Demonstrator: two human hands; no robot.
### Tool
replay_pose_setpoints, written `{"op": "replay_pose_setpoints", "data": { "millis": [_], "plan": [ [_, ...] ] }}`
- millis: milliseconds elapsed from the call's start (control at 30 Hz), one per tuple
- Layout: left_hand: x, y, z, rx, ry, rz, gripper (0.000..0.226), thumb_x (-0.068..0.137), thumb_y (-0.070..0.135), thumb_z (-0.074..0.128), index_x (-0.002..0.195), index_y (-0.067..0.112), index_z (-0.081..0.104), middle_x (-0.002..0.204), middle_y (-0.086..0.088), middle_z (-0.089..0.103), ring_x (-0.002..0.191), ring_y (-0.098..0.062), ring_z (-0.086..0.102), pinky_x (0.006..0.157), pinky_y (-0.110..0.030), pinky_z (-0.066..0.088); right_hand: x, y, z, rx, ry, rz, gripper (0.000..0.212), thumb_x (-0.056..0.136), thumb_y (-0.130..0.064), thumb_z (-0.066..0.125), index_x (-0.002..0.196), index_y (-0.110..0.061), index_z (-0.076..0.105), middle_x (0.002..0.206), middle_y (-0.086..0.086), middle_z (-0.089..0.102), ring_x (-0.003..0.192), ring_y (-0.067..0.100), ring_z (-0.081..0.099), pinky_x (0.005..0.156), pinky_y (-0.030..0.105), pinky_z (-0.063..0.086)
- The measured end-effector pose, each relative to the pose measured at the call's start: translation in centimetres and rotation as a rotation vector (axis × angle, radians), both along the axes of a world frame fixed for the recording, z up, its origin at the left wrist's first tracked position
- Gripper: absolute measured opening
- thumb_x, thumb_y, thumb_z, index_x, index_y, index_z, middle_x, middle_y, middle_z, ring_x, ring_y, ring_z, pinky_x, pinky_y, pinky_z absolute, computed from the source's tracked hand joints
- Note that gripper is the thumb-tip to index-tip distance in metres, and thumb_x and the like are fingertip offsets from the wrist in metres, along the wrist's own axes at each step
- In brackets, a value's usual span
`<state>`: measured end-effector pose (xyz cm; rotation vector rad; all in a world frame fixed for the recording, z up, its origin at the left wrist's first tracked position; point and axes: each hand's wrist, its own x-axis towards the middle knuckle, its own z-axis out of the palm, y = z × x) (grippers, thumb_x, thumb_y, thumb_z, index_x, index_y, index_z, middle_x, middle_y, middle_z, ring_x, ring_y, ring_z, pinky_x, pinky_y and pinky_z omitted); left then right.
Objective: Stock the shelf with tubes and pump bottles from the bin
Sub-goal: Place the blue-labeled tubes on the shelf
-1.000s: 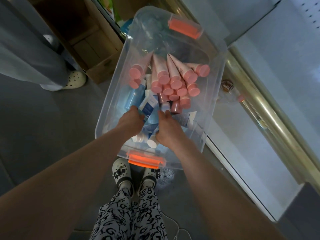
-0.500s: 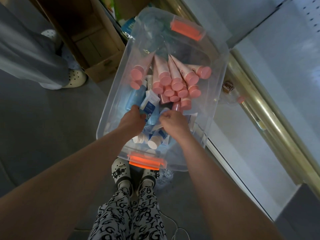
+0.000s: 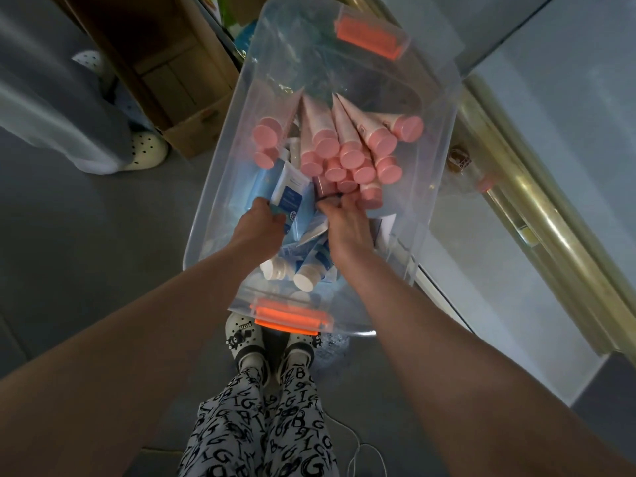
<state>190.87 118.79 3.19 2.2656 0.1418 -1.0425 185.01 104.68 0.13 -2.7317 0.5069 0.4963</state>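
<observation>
Left hand (image 3: 261,223) now grips a white-and-blue squeeze tube (image 3: 289,194), raised from the pile in the clear orange-latched plastic bin (image 3: 220,201), frame centre. Right hand (image 3: 344,220) has slid onto the pink-capped tubes (image 3: 347,149); its grip is unclear. Picking underway.

A: Floor, left side?
B: One brown cardboard box (image 3: 179,80); one white perforated clog (image 3: 148,149) just beside it, on grey floor (image 3: 69,253).
A: Bottom edge?
B: One thin white cable (image 3: 358,444), loose.
</observation>
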Motion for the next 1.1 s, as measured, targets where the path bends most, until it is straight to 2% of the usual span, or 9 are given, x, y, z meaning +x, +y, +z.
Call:
{"op": "replay_pose_setpoints", "data": {
  "millis": [200, 400, 500, 600, 733, 833, 900, 967, 1100],
  "plan": [
    [-0.1, 0.1, -0.3, -0.005, -0.012, 0.014, 0.024, 0.100, 0.021, 0.040, 0.119, 0.007, 0.044, 0.100, -0.008, 0.051, 0.084, -0.024, 0.051, 0.068, -0.035, 0.038, 0.7, -0.3, -1.3, -0.114, -0.017, 0.046, 0.035, 0.090, -0.005, 0.059, 0.123, -0.018, 0.063, 0.142, 0.017, 0.035, 0.124, 0.037, 0.040, 0.108, 0.045, 0.036],
    [-0.1, 0.3, 0.2, -0.031, -0.002, 0.023, 0.022, 0.100, 0.022, 0.041, 0.117, 0.009, 0.045, 0.102, -0.009, 0.053, 0.086, -0.026, 0.051, 0.070, -0.035, 0.039, 0.8, -0.2, 0.1, -0.046, -0.067, 0.072, 0.025, 0.087, -0.007, 0.061, 0.111, -0.011, 0.069, 0.129, 0.009, 0.056, 0.118, 0.032, 0.047, 0.099, 0.037, 0.038],
    [-0.3, 0.7, 0.7, -0.093, 0.006, 0.105, 0.018, 0.099, 0.022, 0.042, 0.112, 0.011, 0.047, 0.099, -0.008, 0.055, 0.079, -0.022, 0.050, 0.066, -0.033, 0.037, 0.5, 0.6, 2.3, 0.118, -0.105, -0.192, 0.028, 0.084, -0.019, 0.072, 0.112, -0.013, 0.067, 0.111, 0.007, 0.068, 0.104, 0.027, 0.060, 0.082, 0.034, 0.047],
    [-0.9, 1.0, 1.8, -0.156, 0.008, 0.173, 0.012, 0.098, 0.023, 0.044, 0.105, 0.014, 0.047, 0.090, -0.003, 0.055, 0.070, -0.018, 0.049, 0.059, -0.030, 0.038, -0.3, 0.9, 5.0, 0.376, -0.092, -0.438, 0.025, 0.084, -0.034, 0.071, 0.103, -0.018, 0.068, 0.088, -0.006, 0.066, 0.080, 0.015, 0.060, 0.069, 0.026, 0.041],
    [-1.8, 1.0, 4.3, -0.233, 0.014, 0.212, 0.013, 0.098, 0.027, 0.047, 0.105, 0.015, 0.047, 0.097, -0.008, 0.056, 0.079, -0.022, 0.051, 0.069, -0.032, 0.039, -1.6, 1.4, 8.2, 0.813, -0.107, -0.807, 0.025, 0.077, -0.033, 0.073, 0.098, -0.024, 0.063, 0.096, -0.001, 0.071, 0.089, 0.018, 0.068, 0.081, 0.042, 0.058],
    [-2.3, 0.9, 6.9, -0.281, 0.034, 0.250, 0.016, 0.097, 0.029, 0.049, 0.107, 0.016, 0.049, 0.103, -0.011, 0.058, 0.087, -0.027, 0.056, 0.078, -0.037, 0.047, -2.8, 1.5, 11.2, 1.094, -0.105, -0.952, 0.024, 0.089, -0.019, 0.066, 0.111, -0.020, 0.055, 0.107, 0.007, 0.068, 0.090, 0.021, 0.069, 0.070, 0.035, 0.060],
    [-2.8, 0.8, 9.1, -0.330, 0.068, 0.302, 0.014, 0.096, 0.028, 0.050, 0.107, 0.019, 0.050, 0.108, -0.013, 0.061, 0.097, -0.032, 0.061, 0.090, -0.047, 0.051, -3.7, 1.5, 13.6, 1.151, -0.123, -0.983, 0.016, 0.092, -0.019, 0.063, 0.104, -0.021, 0.054, 0.099, 0.006, 0.068, 0.085, 0.020, 0.068, 0.064, 0.032, 0.058],
    [-3.5, 0.7, 11.4, -0.399, 0.096, 0.337, 0.011, 0.093, 0.025, 0.053, 0.104, 0.022, 0.053, 0.108, -0.014, 0.063, 0.101, -0.036, 0.062, 0.093, -0.052, 0.051, -4.6, 1.6, 15.7, 1.166, -0.144, -1.014, 0.011, 0.092, -0.020, 0.062, 0.100, -0.022, 0.056, 0.094, 0.004, 0.068, 0.084, 0.020, 0.067, 0.062, 0.030, 0.056],
    [-5.1, 0.4, 15.8, -0.565, 0.124, 0.335, 0.019, 0.088, 0.016, 0.058, 0.105, 0.024, 0.059, 0.109, -0.012, 0.068, 0.102, -0.032, 0.065, 0.095, -0.052, 0.050, -6.3, 1.6, 19.7, 1.131, -0.184, -0.978, 0.023, 0.089, -0.018, 0.062, 0.112, -0.020, 0.059, 0.106, 0.008, 0.069, 0.090, 0.021, 0.067, 0.068, 0.031, 0.056]
  ]
}}
